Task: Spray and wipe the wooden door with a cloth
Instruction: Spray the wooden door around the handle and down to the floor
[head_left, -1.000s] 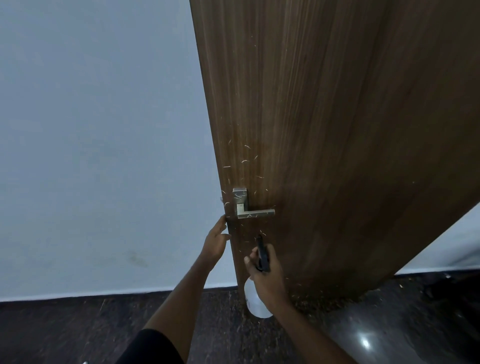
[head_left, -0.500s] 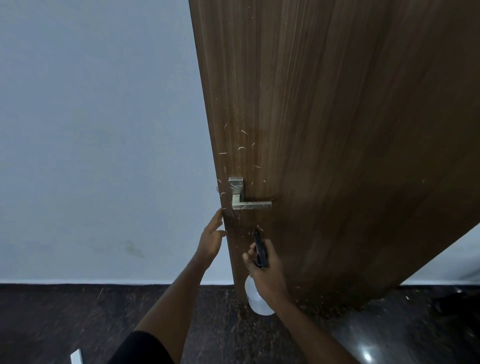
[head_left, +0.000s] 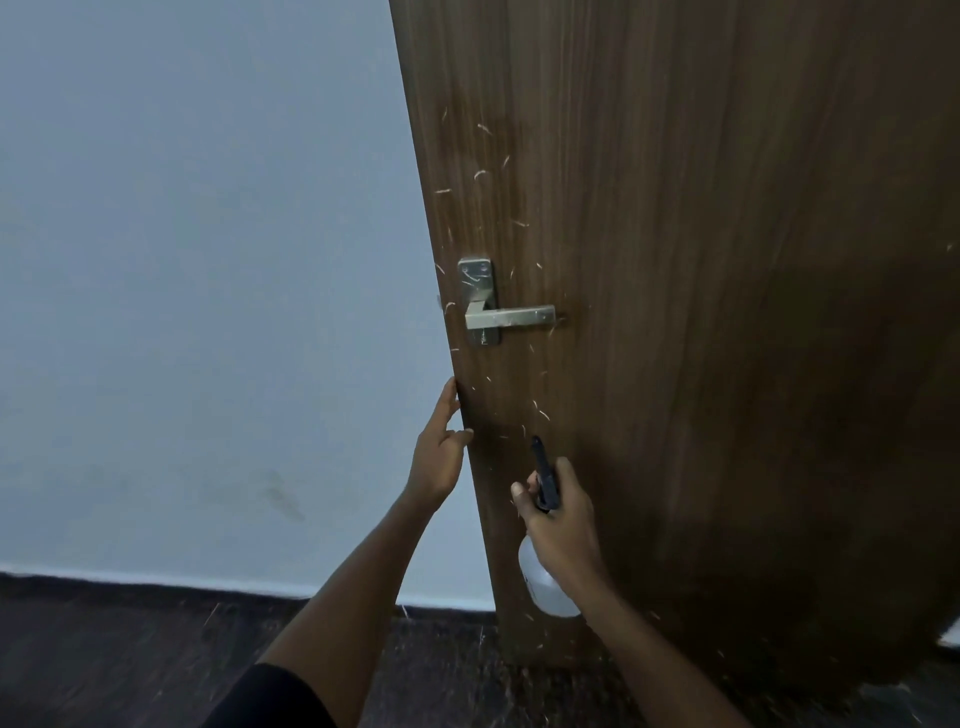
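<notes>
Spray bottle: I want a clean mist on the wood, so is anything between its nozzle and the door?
Nothing visible. The spray bottle in the right hand faces bare door below the handle; the left hand rests at the door's edge, off to the side.

Indoor room, prob. a home: brown wood door (head_left: 701, 312) w/ metal lever handle (head_left: 506, 316), plain pale painted wall (head_left: 208, 286), white skirting (head_left: 156, 576) along dark polished floor (head_left: 130, 665).
</notes>
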